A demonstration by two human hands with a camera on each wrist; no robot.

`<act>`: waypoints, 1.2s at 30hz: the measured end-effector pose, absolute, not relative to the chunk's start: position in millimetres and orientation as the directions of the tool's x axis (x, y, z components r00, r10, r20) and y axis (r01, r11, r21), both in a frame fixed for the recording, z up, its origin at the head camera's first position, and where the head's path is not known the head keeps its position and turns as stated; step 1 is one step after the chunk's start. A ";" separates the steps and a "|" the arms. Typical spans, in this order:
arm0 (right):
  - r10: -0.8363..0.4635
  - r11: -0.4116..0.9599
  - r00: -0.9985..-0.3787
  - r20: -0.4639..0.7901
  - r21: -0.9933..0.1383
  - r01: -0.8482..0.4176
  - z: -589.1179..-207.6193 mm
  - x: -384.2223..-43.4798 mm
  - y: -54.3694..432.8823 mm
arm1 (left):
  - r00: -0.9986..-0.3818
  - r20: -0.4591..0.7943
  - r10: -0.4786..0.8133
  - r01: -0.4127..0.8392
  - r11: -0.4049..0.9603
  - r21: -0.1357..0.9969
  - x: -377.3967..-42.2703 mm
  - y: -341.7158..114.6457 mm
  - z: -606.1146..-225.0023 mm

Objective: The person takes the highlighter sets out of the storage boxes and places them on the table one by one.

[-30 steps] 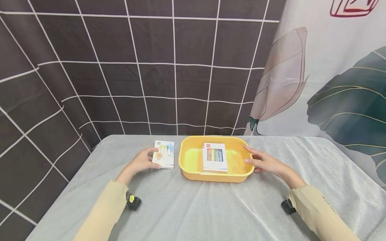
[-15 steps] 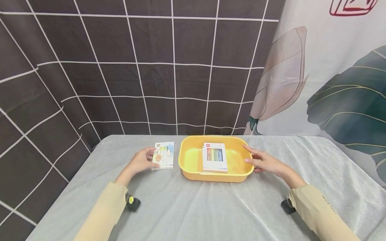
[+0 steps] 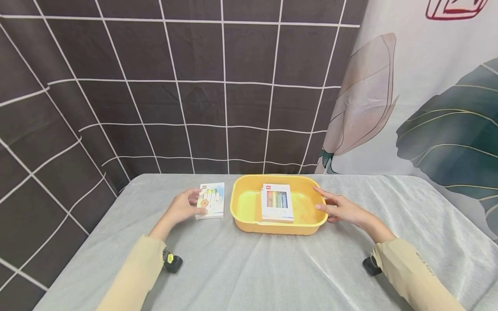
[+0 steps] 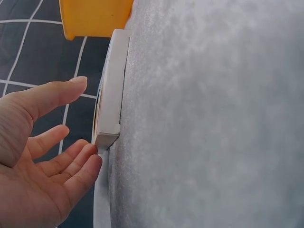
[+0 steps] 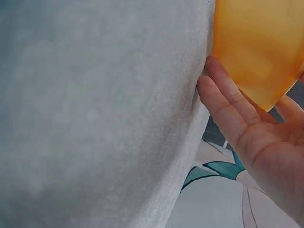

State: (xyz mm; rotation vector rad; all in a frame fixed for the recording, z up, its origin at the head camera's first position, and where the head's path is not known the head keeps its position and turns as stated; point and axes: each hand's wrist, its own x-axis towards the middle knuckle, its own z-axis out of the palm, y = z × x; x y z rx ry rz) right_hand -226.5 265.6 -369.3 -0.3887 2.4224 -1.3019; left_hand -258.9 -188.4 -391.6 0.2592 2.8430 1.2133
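Left hand (image 3: 183,208) sits at the near corner of the pastel card box (image 3: 211,200), fingers loosely spread, seemingly just brushing it. The box lies flat on the bench (image 3: 249,268), at nine o'clock of the yellow tub (image 3: 243,216). It looks light, stiff and thin-walled: pinch the long edges. Right hand (image 3: 342,208) rests open-fingered against the tub's three-o'clock wall.

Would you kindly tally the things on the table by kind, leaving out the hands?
Boxes of coloured sticks: 2, one lying in the tub, one on the cloth, touched by the left hand.
Yellow tubs: 1, with the right hand against its side.
Total: 3.
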 end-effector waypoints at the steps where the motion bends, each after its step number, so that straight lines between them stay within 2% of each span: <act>1: -0.397 0.540 -0.898 -0.188 -0.840 -0.063 -369.4 -226.6 265.6 | -0.986 0.032 0.166 0.137 0.678 0.722 -259.0 -188.2 -391.9; 16: -0.390 0.540 -0.901 -0.190 -0.840 -0.057 -372.1 -227.7 266.6 | -0.989 0.064 0.135 0.138 0.662 0.736 -259.7 -183.3 -390.7; 36: -0.388 0.546 -0.902 -0.190 -0.836 -0.059 -372.0 -228.9 266.2 | -0.985 0.095 0.147 0.162 0.566 0.808 -258.9 -169.0 -386.6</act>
